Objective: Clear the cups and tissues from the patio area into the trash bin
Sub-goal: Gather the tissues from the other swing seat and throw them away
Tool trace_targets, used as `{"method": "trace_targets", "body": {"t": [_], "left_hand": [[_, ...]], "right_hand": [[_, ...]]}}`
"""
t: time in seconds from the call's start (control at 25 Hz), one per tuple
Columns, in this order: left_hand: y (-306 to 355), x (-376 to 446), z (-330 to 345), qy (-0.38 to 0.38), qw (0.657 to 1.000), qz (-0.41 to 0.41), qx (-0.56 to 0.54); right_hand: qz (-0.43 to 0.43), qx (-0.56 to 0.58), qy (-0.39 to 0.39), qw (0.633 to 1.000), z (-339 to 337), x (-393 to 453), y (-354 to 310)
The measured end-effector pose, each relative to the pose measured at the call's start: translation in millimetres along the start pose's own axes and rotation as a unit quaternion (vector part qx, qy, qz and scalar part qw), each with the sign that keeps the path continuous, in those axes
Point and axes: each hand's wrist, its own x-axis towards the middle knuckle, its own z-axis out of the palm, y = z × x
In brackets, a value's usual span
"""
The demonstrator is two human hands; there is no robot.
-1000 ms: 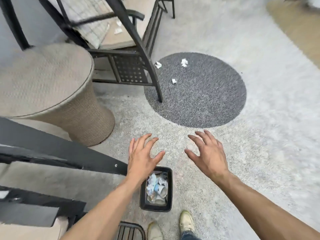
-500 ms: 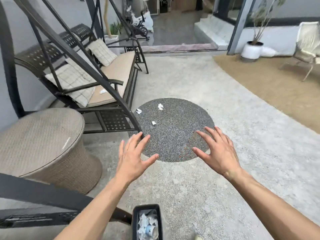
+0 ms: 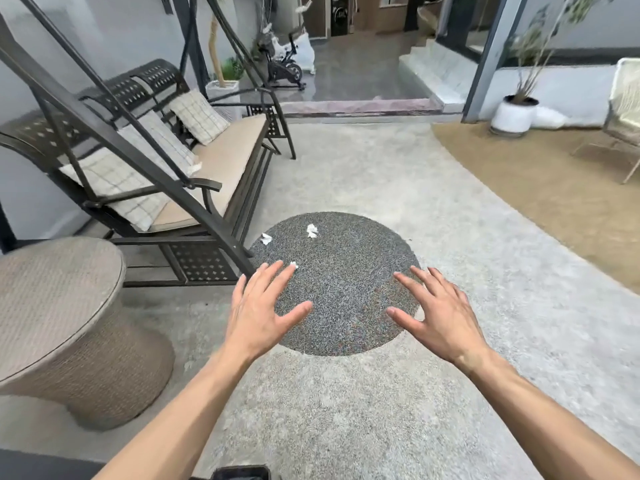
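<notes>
Grey stone floor [image 3: 346, 174] covers this patio, and a dark round patch [image 3: 346, 285] sits in the middle of it. No words or labels can be read anywhere.

Three crumpled white tissues lie on the round patch. One tissue [image 3: 312, 230] is at about 12 o'clock on the patch. Another tissue [image 3: 266, 239] is near 11 o'clock, close to the foot of the swing seat [image 3: 221, 161]. A small third tissue [image 3: 294, 265] shows just past the tips of the left hand's fingers [image 3: 277, 275]; whether they touch it cannot be told. One more white scrap [image 3: 196, 167] rests on the swing seat cushion by the armrest.

Both hands are held out flat over the floor. The left hand [image 3: 258, 317] has its fingers spread apart and holds nothing. The right hand [image 3: 440, 317] also has its fingers [image 3: 415, 282] spread apart and holds nothing.

At 6 o'clock, at the very bottom edge, the black rim of the trash bin [image 3: 240, 473] peeks in. What is inside it cannot be seen.

At 9 o'clock stands a round woven bench [image 3: 52, 306]. At 2 o'clock a white pot [image 3: 512, 116] holds a thin plant. At 12 o'clock, far back, stands an exercise bike [image 3: 284, 64].
</notes>
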Motion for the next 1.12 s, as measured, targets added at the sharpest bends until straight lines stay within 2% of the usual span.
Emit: {"method": "trace_targets", "body": {"t": [0.28,0.76,1.12], "left_hand": [[9.7,95.5,27.0,0.016,0.999,-0.031,0.020],[-94.3,328.2,63.2,0.003,0.998,-0.049,0.030],[-148.3,513.6,92.7,0.002,0.998,-0.056,0.034]], "right_hand": [[-0.026,0.023,-0.017,0.999,-9.9,110.9,47.9],[-0.042,0.033,-0.019,0.998,35.5,382.8,43.0],[-0.059,0.036,-0.007,0.998,53.8,573.2,54.5]]}}
